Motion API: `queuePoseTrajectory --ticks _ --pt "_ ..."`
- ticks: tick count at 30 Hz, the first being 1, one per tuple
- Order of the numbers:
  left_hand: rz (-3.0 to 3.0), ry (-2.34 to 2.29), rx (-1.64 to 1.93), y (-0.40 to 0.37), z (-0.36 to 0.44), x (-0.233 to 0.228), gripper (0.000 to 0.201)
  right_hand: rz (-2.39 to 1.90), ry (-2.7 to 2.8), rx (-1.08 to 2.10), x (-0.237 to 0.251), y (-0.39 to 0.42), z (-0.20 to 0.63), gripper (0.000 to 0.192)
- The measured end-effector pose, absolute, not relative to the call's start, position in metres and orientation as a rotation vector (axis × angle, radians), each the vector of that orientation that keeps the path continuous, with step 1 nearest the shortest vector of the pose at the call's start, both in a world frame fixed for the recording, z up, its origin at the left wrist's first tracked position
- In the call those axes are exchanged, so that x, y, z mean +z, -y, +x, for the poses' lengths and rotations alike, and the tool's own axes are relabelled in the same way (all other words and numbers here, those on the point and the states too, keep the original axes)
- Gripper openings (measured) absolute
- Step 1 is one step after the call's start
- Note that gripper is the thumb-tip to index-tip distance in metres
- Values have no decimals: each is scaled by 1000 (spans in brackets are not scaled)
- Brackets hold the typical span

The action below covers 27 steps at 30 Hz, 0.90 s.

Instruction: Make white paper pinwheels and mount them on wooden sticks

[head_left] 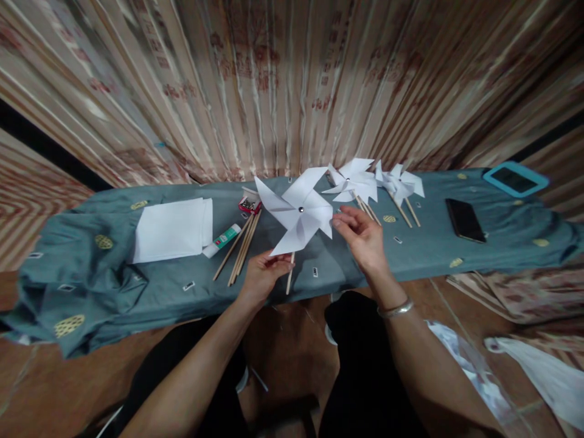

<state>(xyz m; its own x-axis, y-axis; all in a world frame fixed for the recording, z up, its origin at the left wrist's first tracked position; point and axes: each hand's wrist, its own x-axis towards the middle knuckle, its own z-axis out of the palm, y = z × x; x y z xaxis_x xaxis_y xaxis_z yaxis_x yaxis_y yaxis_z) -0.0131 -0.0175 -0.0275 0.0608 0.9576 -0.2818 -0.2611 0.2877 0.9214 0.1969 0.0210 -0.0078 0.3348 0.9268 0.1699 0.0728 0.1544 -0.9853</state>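
Observation:
A white paper pinwheel with a silver pin at its centre is held up over the cloth. My left hand is closed around its thin wooden stick, below the blades. At the right side, my right hand has thumb and fingers closed at the edge of a blade; the fingertips are partly hidden. Beyond it lie several other white pinwheels on sticks. Loose wooden sticks, a glue stick and a small red box of pins are left of the held pinwheel.
A stack of white paper lies on the left of the narrow cloth-covered table. To the right are a black phone and a blue-framed tablet. A patterned curtain hangs behind; plastic bags are on the floor.

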Motion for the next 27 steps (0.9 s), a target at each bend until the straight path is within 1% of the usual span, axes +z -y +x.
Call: queuePoseTrajectory --ticks 3,9,17,27 --pt "804 -1109 1095 17 -14 -27 27 -1266 1011 883 -8 -20 191 44" --pt "782 -1082 1159 13 -16 -28 35 -1260 926 987 -4 -14 181 42" --pt "763 -1083 1191 13 -14 -29 36 -1235 868 1124 0 -7 167 40" --pt "762 -1067 1236 11 -12 -32 37 -1181 839 1271 -2 -3 148 49"
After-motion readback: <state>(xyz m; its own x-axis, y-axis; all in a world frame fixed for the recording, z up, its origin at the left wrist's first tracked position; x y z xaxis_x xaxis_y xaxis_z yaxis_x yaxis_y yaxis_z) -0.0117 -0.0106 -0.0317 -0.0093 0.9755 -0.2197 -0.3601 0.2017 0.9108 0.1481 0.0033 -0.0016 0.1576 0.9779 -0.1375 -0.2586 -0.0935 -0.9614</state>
